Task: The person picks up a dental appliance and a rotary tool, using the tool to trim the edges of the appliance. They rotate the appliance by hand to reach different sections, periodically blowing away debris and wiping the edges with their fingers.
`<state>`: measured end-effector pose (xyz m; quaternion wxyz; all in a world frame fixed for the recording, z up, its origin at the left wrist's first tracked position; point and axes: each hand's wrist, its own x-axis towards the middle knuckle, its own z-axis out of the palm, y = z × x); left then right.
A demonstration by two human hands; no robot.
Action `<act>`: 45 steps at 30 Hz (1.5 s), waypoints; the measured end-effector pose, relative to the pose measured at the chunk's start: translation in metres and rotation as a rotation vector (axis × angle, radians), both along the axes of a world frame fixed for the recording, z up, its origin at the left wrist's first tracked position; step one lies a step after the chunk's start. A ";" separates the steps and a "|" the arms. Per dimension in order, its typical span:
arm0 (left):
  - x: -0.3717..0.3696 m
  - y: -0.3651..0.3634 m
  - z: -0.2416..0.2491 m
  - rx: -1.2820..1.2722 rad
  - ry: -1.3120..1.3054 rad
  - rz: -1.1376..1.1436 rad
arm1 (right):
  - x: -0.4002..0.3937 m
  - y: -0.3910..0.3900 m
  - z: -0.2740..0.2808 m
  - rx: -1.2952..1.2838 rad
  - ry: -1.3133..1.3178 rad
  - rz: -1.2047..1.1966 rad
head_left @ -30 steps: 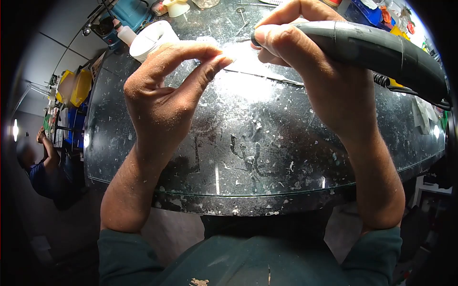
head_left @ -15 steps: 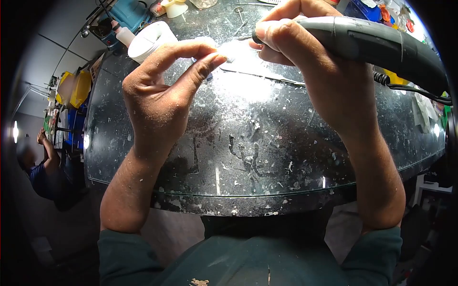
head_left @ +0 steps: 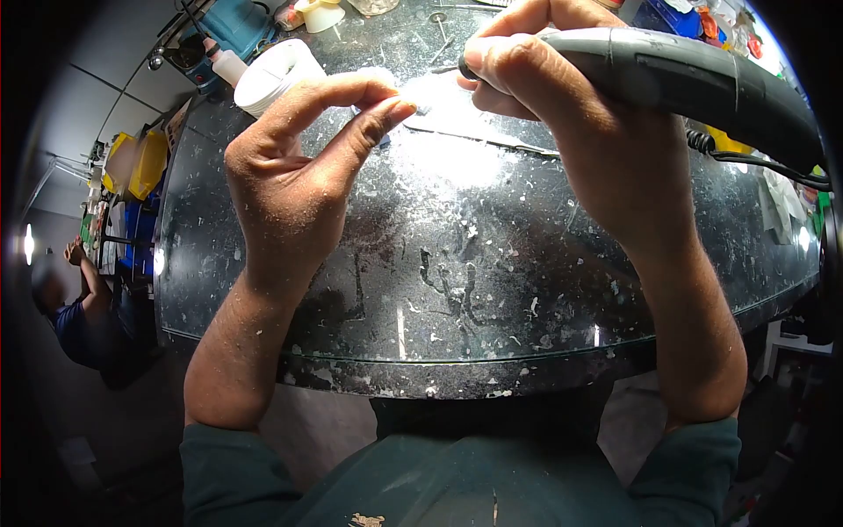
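My left hand [head_left: 303, 162] is raised over the bench with thumb and forefinger pinched together. Glare washes out whatever small pale thing sits at its fingertips. My right hand [head_left: 562, 97] grips a thick grey-black rotary handpiece [head_left: 694, 75], its dark nose pointing left toward the pinched fingers. A gap separates the nose from the left fingertips. Under and between both hands lies a pale flat tool [head_left: 479, 133] in bright light. Just behind my left hand stands a white tub [head_left: 277, 75].
The dark bench top [head_left: 492, 272] is speckled with white residue. A blue machine [head_left: 230, 35] and a small bottle [head_left: 230, 66] stand at back left. A coiled cord [head_left: 701, 143] hangs at right. Another person [head_left: 92, 312] sits at far left, beside yellow bins [head_left: 140, 165].
My right hand and the handpiece have shifted very slightly left, toward my left hand. My left hand stays almost still in its pinch.
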<state>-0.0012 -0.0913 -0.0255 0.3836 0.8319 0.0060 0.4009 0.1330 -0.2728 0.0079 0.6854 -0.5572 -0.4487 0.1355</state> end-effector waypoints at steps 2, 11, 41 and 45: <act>0.000 0.000 0.001 0.012 0.002 0.007 | 0.000 0.001 0.000 -0.002 0.002 -0.004; 0.001 -0.002 0.003 0.090 -0.022 0.031 | -0.003 0.000 0.001 -0.008 0.009 -0.020; 0.002 0.003 -0.002 -0.353 0.047 -0.174 | 0.045 0.017 -0.024 0.052 0.209 0.162; 0.002 0.004 -0.003 -0.445 0.054 -0.196 | 0.046 0.016 -0.013 -0.003 -1.103 -0.092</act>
